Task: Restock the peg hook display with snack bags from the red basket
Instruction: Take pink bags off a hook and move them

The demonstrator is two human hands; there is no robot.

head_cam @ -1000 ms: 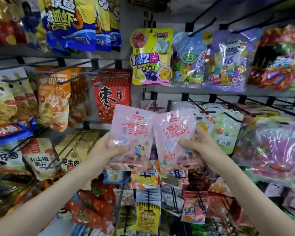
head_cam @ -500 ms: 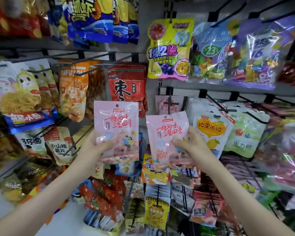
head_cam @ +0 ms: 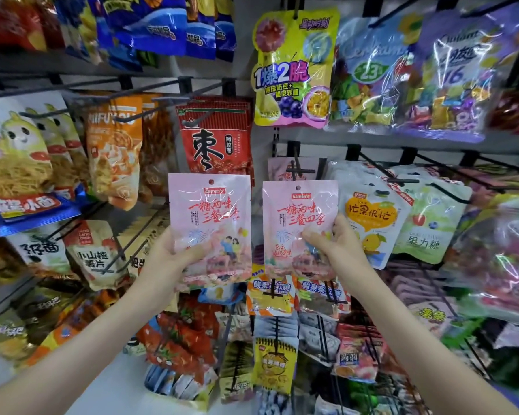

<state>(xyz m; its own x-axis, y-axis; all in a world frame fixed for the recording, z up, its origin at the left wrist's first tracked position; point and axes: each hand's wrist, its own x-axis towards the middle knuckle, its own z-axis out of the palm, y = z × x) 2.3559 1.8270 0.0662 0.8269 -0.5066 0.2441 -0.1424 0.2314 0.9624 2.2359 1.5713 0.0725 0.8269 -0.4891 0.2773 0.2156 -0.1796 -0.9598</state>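
Two matching pink snack bags are held up in front of the peg hook display. My left hand (head_cam: 170,260) grips the left pink bag (head_cam: 209,217) by its lower left side, thumb across the front. My right hand (head_cam: 336,250) pinches the right pink bag (head_cam: 300,217) at its lower right. Each bag is upright with a hang hole at the top. Just behind and above the right bag a black peg hook (head_cam: 297,166) carries a bag of the same pink kind (head_cam: 279,169). The red basket is out of view.
Red jujube bags (head_cam: 216,136) hang behind the left bag. White mango candy bags (head_cam: 369,214) hang right of my right hand. A yellow candy bag (head_cam: 294,67) hangs above. Several empty black hooks (head_cam: 150,100) jut out at the upper left. Yellow and orange candy bags (head_cam: 270,295) hang below.
Both hands have drawn apart, so the two pink bags no longer overlap. The bags stand straighter and the view has shifted left and closer to the display.
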